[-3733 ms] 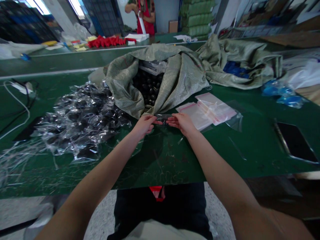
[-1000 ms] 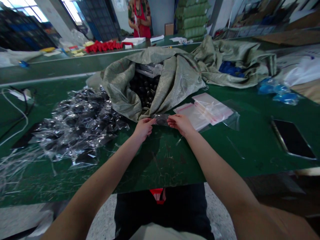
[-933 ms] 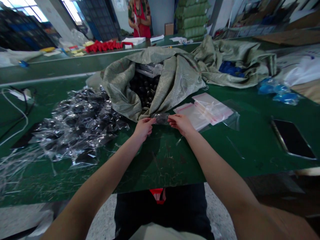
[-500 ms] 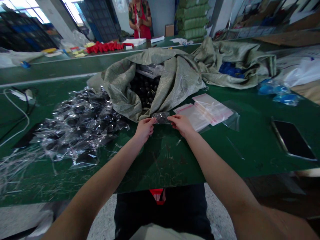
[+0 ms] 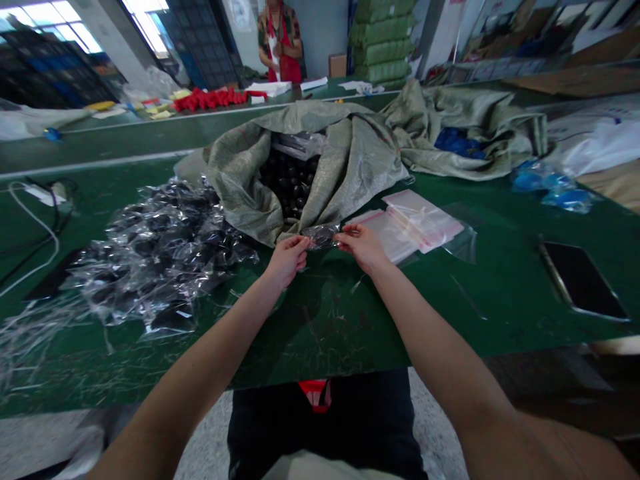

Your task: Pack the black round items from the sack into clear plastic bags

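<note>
My left hand [image 5: 287, 260] and right hand [image 5: 363, 248] pinch opposite ends of a small clear plastic packet [image 5: 321, 236], fingers close together. Its long axis runs crosswise between them, just in front of the woven sack [image 5: 345, 153] on the counter [image 5: 320, 333]

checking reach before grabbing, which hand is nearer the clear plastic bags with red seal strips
Right. The right hand is at the left edge of the clear plastic bags with red seal strips; the left hand is farther left, beyond the small clear plastic packet between the hands.
</note>
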Motion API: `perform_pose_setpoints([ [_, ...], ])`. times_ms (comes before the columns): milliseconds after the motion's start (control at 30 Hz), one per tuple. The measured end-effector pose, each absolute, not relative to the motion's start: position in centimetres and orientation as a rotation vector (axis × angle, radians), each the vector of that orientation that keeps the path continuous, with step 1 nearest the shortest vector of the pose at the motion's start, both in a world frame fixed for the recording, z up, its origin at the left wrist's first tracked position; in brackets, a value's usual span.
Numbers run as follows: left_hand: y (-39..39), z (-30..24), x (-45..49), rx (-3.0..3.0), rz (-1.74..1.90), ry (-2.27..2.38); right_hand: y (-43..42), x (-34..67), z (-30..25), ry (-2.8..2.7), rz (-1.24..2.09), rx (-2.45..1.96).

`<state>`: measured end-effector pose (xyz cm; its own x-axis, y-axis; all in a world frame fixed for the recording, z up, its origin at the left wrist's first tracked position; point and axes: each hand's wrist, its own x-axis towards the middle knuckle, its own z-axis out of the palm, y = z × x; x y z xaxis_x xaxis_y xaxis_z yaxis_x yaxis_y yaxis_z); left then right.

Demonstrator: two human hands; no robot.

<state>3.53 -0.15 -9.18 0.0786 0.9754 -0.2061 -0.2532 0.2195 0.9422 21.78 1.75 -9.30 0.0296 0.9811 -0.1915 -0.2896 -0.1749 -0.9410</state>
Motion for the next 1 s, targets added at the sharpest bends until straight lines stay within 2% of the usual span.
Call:
perform_pose_setpoints([
  [333,0.0,-8.0,4.1,1.034,1.045,1.361,1.4,21.9,-9.6,-1.079,1.333,-1.01],
  [1000,-2.7,-7.5,0.6,0.884,1.152,1.044,0.9,20.8,-10.2,-1.169,1.439,-0.878],
])
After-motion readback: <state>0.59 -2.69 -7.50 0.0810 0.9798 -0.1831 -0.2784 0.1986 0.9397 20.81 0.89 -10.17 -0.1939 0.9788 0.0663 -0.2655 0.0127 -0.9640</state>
